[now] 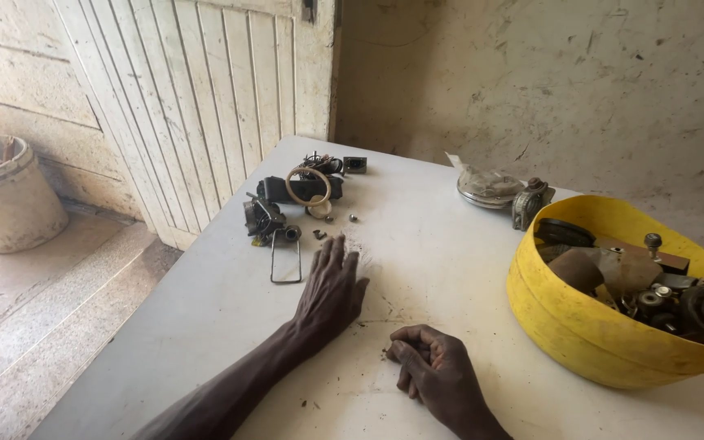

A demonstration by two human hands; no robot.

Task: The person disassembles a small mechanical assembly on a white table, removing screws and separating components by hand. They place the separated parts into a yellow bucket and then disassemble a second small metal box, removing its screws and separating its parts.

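Note:
My left hand (329, 287) lies flat on the white table (205, 310), palm down, fingers together and stretched toward a heap of small dark machine parts (275, 216). It holds nothing. Just beyond its fingertips are small screws (320, 235) and a thin wire rectangle (286, 259). My right hand (433, 371) rests on the table nearer to me, fingers curled into a loose fist; whether something small is inside I cannot tell. A black handle-shaped part with a tan ring (309, 187) lies at the far side of the heap.
A yellow bowl (568, 322) full of metal parts stands at the right. Behind it are a round metal piece in clear plastic (489, 186) and a grey casting (530, 202). A white slatted door (205, 90) and a dirty bucket (6, 195) are at left.

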